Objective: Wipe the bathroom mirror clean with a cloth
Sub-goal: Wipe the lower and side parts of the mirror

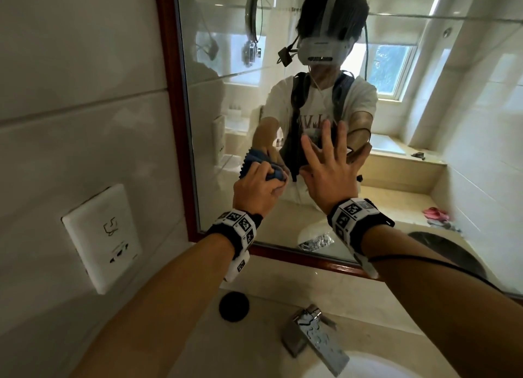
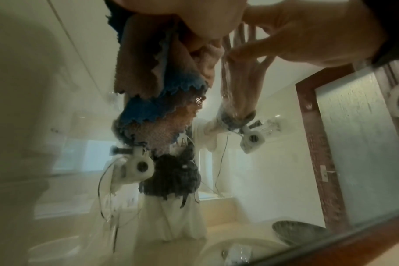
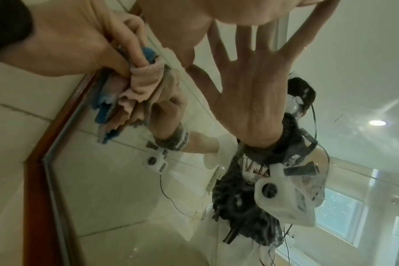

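Note:
The bathroom mirror (image 1: 424,151) in a dark red wooden frame (image 1: 175,123) fills the view ahead. My left hand (image 1: 266,179) grips a bunched cloth (image 1: 273,175), blue on one side and tan on the other, and holds it against the glass near the lower left corner. In the left wrist view the cloth (image 2: 143,72) hangs from that hand (image 2: 194,21) with its zigzag edge on the glass. Just to the right, my right hand (image 1: 325,151) lies flat on the mirror with its fingers spread. The right wrist view shows the left hand (image 3: 80,45) wrapped around the cloth (image 3: 143,81).
Below the mirror runs a beige counter with a chrome faucet (image 1: 317,335), a white basin (image 1: 368,369) and a black round object (image 1: 234,306). A white wall socket (image 1: 102,236) sits on the tiled wall to the left. The mirror reflects me, a window and a bathtub.

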